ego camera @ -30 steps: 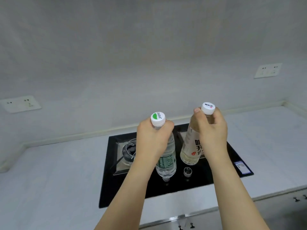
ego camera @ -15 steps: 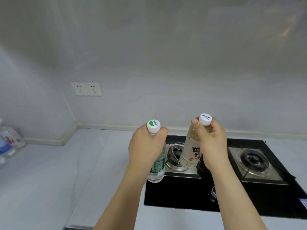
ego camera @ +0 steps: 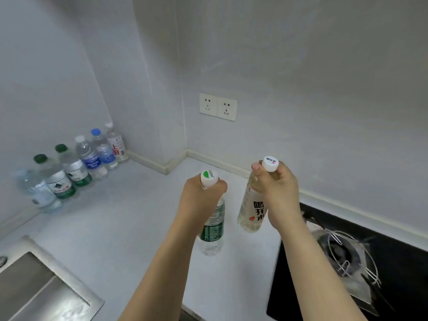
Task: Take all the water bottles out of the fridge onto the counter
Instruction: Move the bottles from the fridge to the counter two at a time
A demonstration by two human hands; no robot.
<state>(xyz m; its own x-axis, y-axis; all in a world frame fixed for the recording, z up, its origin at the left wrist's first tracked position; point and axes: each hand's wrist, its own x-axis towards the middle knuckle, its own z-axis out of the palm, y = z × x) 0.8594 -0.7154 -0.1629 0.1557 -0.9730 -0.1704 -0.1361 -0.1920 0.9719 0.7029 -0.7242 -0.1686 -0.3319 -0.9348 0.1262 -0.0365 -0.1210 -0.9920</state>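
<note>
On right bottle (ego camera: pixel 251 212): "喝开水"

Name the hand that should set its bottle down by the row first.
Left. The left hand with the green-label bottle is nearer the row of bottles along the left wall; the right hand holds its bottle toward the stove.

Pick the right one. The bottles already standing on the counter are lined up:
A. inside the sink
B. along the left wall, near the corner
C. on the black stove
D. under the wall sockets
B: the row of bottles stands on the counter against the left wall, reaching toward the corner, away from the sink and stove.
</note>
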